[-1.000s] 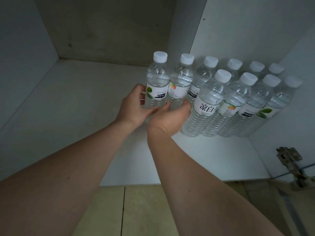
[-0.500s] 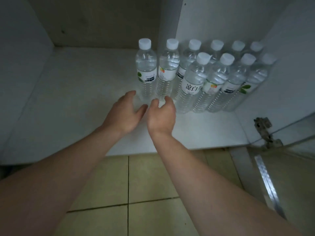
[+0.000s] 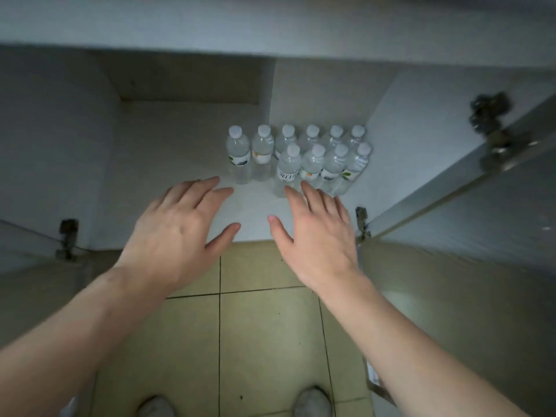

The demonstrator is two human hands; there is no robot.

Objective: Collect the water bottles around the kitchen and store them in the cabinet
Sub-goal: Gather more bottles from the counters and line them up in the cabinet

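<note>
Head view: left hand (image 3: 177, 233) and right hand (image 3: 316, 236) hang spread and empty before the cabinet (image 3: 168, 164); bottles (image 3: 298, 161) stand grouped inside, seemingly ten. Stowing looks finished; next likely shutting the door (image 3: 469, 188).

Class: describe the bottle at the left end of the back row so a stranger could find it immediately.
Look on the white shelf of the open cabinet, where water bottles stand in two rows. The leftmost back-row bottle has bare shelf on its left and no bottle in front.
</note>
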